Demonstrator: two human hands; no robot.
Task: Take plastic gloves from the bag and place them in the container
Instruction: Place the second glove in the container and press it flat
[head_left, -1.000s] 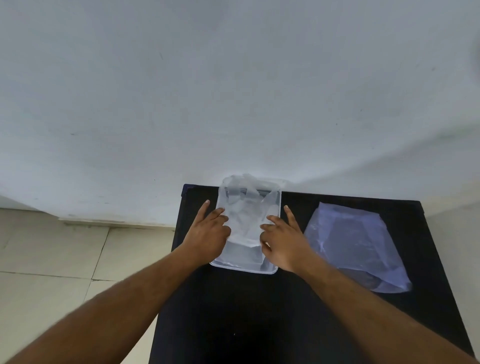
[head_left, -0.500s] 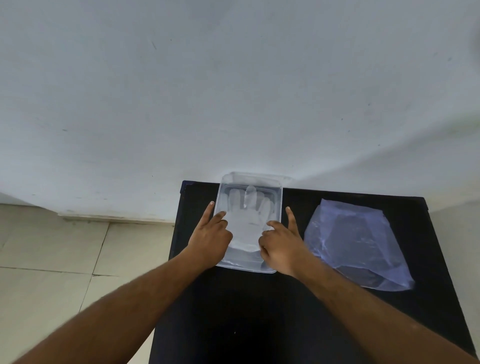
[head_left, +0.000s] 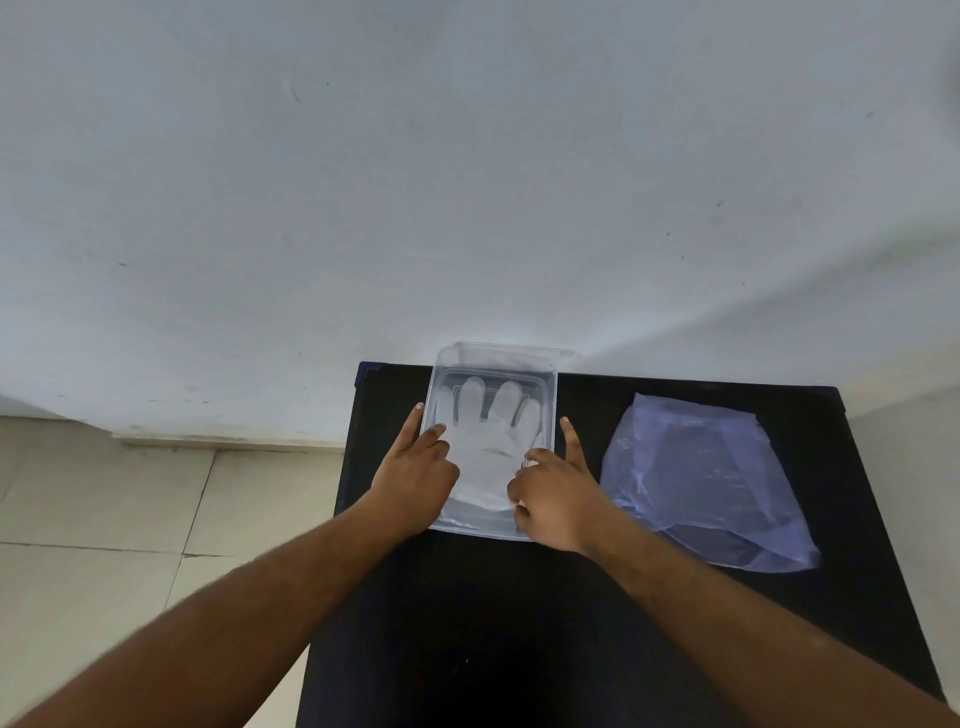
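A plastic glove (head_left: 485, 441) lies flat in the clear container (head_left: 549, 395), fingers toward the wall. The left hand (head_left: 415, 475) and right hand (head_left: 553, 496) press its edges, empty. The bag (head_left: 701, 478) lies lower right, nearer the right hand.

A plain white plastered wall (head_left: 467, 182), flecked with small dark marks and scuffs, fills the upper part of the view. Along its foot runs a low pale skirting ledge (head_left: 223, 441). Below lies a floor of large cream tiles (head_left: 104, 519) with thin dark joints. A matte black rectangular worktop (head_left: 519, 623) stands pushed against the wall. The light is soft and even.
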